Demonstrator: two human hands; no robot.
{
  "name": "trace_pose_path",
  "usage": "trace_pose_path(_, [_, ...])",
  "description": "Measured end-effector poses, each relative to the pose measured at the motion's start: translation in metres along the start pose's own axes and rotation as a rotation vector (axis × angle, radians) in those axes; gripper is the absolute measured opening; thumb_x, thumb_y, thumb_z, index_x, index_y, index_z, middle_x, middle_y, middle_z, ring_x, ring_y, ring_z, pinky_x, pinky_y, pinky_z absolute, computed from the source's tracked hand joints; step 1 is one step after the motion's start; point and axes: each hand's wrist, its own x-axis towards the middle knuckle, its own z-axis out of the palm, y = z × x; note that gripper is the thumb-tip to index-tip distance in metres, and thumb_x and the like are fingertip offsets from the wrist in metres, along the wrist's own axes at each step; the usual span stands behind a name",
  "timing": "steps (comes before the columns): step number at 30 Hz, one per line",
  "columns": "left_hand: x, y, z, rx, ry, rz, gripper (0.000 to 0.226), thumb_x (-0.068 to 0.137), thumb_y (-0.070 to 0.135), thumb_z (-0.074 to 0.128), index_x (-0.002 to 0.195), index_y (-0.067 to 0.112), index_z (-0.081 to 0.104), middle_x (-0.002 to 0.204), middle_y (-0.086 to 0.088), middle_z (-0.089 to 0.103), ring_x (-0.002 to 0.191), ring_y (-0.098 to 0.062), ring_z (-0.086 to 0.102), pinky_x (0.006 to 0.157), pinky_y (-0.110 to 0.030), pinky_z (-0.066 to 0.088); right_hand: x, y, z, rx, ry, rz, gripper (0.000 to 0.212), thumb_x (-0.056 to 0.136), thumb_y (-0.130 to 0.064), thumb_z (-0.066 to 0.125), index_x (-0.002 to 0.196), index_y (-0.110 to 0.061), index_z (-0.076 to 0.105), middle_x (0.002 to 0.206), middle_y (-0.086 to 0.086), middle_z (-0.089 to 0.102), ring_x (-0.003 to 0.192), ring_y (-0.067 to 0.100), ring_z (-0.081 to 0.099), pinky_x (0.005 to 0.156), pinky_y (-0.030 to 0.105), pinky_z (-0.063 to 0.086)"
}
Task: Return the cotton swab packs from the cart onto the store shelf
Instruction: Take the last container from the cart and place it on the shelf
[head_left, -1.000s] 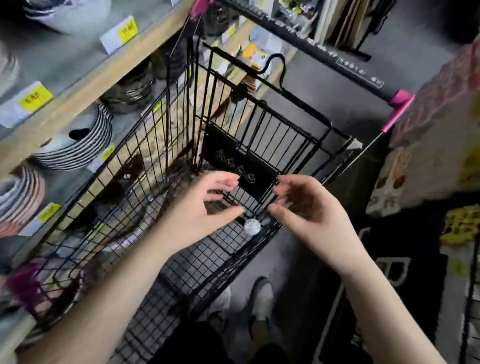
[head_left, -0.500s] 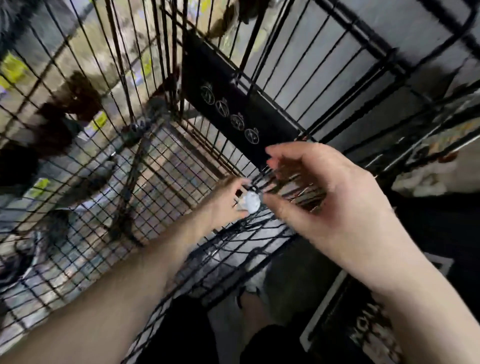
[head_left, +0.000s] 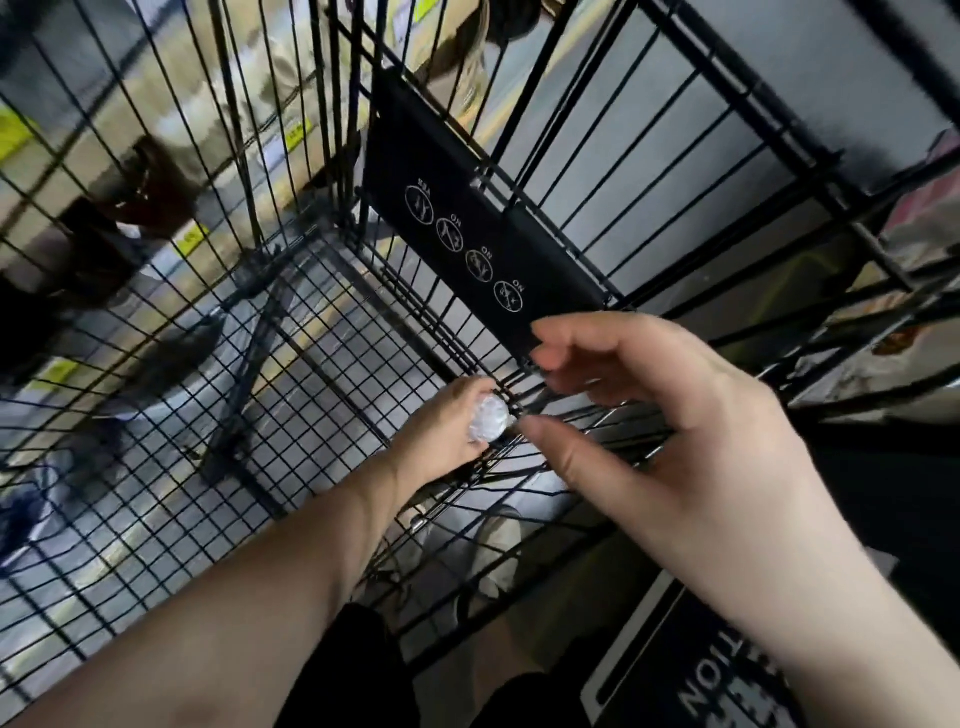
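Observation:
A small round clear pack of cotton swabs (head_left: 488, 415) sits low in the near corner of the black wire cart (head_left: 291, 405). My left hand (head_left: 447, 431) is deep inside the cart with its fingers wrapped round the pack. Higher up and closer to the camera, my right hand (head_left: 649, 415) hovers over the cart's near wall, fingers loosely curved, thumb pointing at the pack, holding nothing. The store shelf with the swabs is out of view.
A black plastic flap with white warning icons (head_left: 478, 244) hangs on the cart's inner wall. Shelves with dishes and yellow price tags (head_left: 192, 236) show through the left wire side. My shoes (head_left: 493, 551) and a black floor mat (head_left: 701, 670) lie below.
The camera has dropped closer into the cart. My left hand reached down to the corner and closed round the swab pack. My right hand stayed above the cart wall.

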Motion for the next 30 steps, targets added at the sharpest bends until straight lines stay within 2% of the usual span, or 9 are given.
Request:
trace_pose_path(2, [-0.004,0.000,-0.012,-0.014,0.033,-0.049,0.068,0.083,0.021,0.072,0.143,0.027,0.039,0.144,-0.005,0.052,0.128,-0.025,0.055,0.106,-0.046,0.049,0.003,-0.006,0.003,0.014,-0.001,-0.002,0.045,0.085,-0.025,0.083,0.125,-0.028,0.065,0.114,-0.014,0.068,0.110,0.007,0.066,0.092,0.011,0.048])
trace_pose_path(4, [-0.016,0.007,-0.035,0.005,0.056,-0.043,0.072,0.084,0.023,0.077,0.145,0.022,0.037,0.142,-0.005,0.051,0.124,-0.022,0.056,0.105,-0.035,0.048,0.007,-0.015,0.005,0.021,-0.013,-0.021,0.044,0.085,-0.023,0.082,0.125,-0.026,0.065,0.112,-0.014,0.068,0.109,0.007,0.066,0.092,0.010,0.047])
trace_pose_path(6, [-0.037,0.022,-0.063,0.097,0.136,-0.016,0.079,0.078,0.024,0.083,0.144,0.017,0.039,0.136,-0.004,0.053,0.118,-0.019,0.059,0.095,-0.022,0.047,0.009,-0.027,0.004,0.022,-0.024,-0.050,0.045,0.084,-0.022,0.083,0.126,-0.024,0.065,0.111,-0.014,0.067,0.107,0.006,0.066,0.092,0.011,0.048])
trace_pose_path(8, [-0.065,0.040,-0.098,0.114,0.247,0.043,0.079,0.072,0.027,0.087,0.139,0.021,0.044,0.129,0.002,0.057,0.112,-0.014,0.061,0.089,-0.020,0.049,0.012,-0.045,0.000,0.018,-0.025,-0.086,0.046,0.084,-0.022,0.084,0.126,-0.022,0.065,0.110,-0.013,0.067,0.104,0.005,0.066,0.090,0.010,0.048])
trace_pose_path(13, [-0.167,0.109,-0.192,0.040,0.378,0.195,0.076,0.071,0.036,0.088,0.135,0.039,0.046,0.131,0.013,0.058,0.118,-0.006,0.058,0.102,-0.028,0.049,0.013,-0.111,-0.023,0.089,0.002,-0.172,0.043,0.085,-0.023,0.083,0.124,-0.024,0.066,0.108,-0.013,0.069,0.103,0.006,0.068,0.089,0.016,0.052])
trace_pose_path(20, [-0.338,0.207,-0.291,-0.028,0.694,0.413,0.070,0.073,0.035,0.083,0.136,0.039,0.054,0.135,0.017,0.057,0.123,0.006,0.054,0.104,-0.008,0.037,0.005,-0.230,-0.066,0.224,0.037,-0.389,0.043,0.085,-0.034,0.080,0.125,-0.027,0.065,0.112,-0.010,0.071,0.106,0.012,0.069,0.096,0.038,0.056])
trace_pose_path(23, [-0.398,0.227,-0.306,-0.108,0.788,0.450,0.071,0.071,0.036,0.085,0.132,0.049,0.052,0.135,0.018,0.060,0.126,-0.001,0.057,0.112,-0.027,0.041,0.002,-0.274,-0.074,0.312,0.024,-0.508,0.044,0.084,-0.028,0.082,0.124,-0.025,0.065,0.111,-0.008,0.072,0.105,0.015,0.070,0.096,0.038,0.056])
trace_pose_path(25, [-0.433,0.234,-0.306,-0.140,0.883,0.469,0.071,0.070,0.037,0.085,0.133,0.045,0.053,0.135,0.014,0.062,0.126,-0.007,0.060,0.112,-0.040,0.044,-0.002,-0.302,-0.075,0.346,-0.024,-0.585,0.044,0.083,-0.024,0.083,0.123,-0.023,0.066,0.110,-0.007,0.072,0.103,0.014,0.070,0.096,0.037,0.056])
trace_pose_path(30, [-0.521,0.241,-0.286,-0.207,1.142,0.431,0.070,0.070,0.036,0.082,0.134,0.025,0.054,0.128,0.007,0.066,0.122,-0.012,0.062,0.105,-0.033,0.049,-0.023,-0.365,-0.065,0.412,-0.215,-0.752,0.045,0.080,-0.045,0.081,0.120,-0.033,0.066,0.109,-0.010,0.073,0.105,0.013,0.070,0.094,0.033,0.056])
